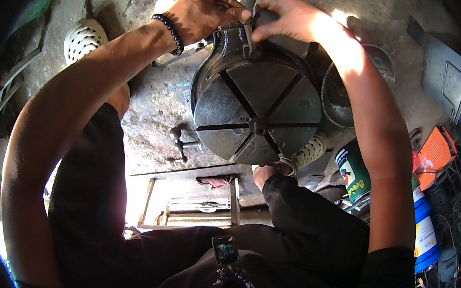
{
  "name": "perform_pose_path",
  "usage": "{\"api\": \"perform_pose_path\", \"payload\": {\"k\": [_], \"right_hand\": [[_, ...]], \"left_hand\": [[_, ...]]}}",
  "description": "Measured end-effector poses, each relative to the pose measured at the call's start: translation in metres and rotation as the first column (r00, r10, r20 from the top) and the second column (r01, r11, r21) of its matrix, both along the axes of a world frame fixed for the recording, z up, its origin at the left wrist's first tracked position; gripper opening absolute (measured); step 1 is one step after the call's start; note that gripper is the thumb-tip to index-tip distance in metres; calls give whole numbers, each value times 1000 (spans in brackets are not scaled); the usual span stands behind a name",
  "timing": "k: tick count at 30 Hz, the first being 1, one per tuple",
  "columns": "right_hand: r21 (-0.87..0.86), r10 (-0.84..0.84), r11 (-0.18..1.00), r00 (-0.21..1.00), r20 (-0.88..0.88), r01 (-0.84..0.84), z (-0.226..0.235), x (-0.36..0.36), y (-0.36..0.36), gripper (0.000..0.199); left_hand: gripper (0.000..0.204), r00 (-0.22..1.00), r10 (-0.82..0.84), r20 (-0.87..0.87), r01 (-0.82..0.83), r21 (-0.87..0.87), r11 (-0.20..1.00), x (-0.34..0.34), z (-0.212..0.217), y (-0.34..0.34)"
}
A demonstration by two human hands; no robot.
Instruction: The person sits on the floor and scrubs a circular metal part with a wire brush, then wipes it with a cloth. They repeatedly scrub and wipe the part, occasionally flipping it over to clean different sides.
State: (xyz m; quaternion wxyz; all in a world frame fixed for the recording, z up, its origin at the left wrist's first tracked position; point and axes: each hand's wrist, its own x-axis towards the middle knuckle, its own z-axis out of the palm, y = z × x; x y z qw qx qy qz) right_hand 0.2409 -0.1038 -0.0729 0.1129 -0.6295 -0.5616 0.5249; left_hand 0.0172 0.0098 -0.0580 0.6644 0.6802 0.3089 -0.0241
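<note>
- Your left hand (201, 14) and right hand (291, 20) come close together at the frame's upper middle, fingers curled; whether either grips anything cannot be told.
- Just below your 2 hands, a short metal lever (249, 43) stands at the plate's far rim.
- The round metal plate (263, 89), with 6 radial slots, sits mid-frame.
- A T-shaped metal handle (179, 142) lies to its lower left.
- A green can (353, 169) stands at right.

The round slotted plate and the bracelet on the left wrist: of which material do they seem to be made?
Round slotted plate: metal, probably steel or cast iron, worn machined finish; its dull grey sheen suggests this.
Bracelet: glossy black beads; small highlights show polish, but glass, stone or plastic remains open.
</note>
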Motion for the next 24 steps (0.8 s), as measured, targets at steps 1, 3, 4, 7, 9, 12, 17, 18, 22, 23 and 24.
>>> {"api": "perform_pose_path", "payload": {"k": [1,3,4,7,9,12,17,18,22,23,24], "right_hand": [[-83,5,997,1000,10,-4,11,1,13,79],[-178,-8,984,1000,11,10,32,11,24,81],[-25,-151,988,988,40,152,21,27,2,85],[-120,-187,967,946,266,225,73,19,-16,72],[-128,-176,967,940,293,222,85,6,-16,67],[-66,-124,986,937,327,153,100,-24,-15,70],[-115,-22,990,880,474,87,107,-62,4,79],[-159,15,985,877,481,70,105,-65,7,79],[-61,-42,993,803,595,97,96,-69,-9,80],[-81,-17,993,791,612,84,100,-73,-5,78],[-102,6,992,775,632,76,108,-80,5,75]], "left_hand": [[29,999,37,19,-37,-27,999,-7,-7,-1],[27,999,42,1,-42,-29,999,-13,-14,-1],[28,1000,29,0,-29,-108,994,-7,-16,-1],[34,970,-233,72,230,56,972,15,-7,-4],[33,969,-231,84,240,-128,962,-1,-8,7],[31,940,-325,104,339,-191,921,2,-34,24],[30,890,-455,23,441,209,873,22,-27,28],[31,872,-489,30,467,250,848,26,-32,30],[29,923,-371,-101,384,279,880,33,-9,22],[27,936,-337,-102,352,316,881,31,-17,18],[26,941,-323,-102,338,297,893,30,-21,16]]}}
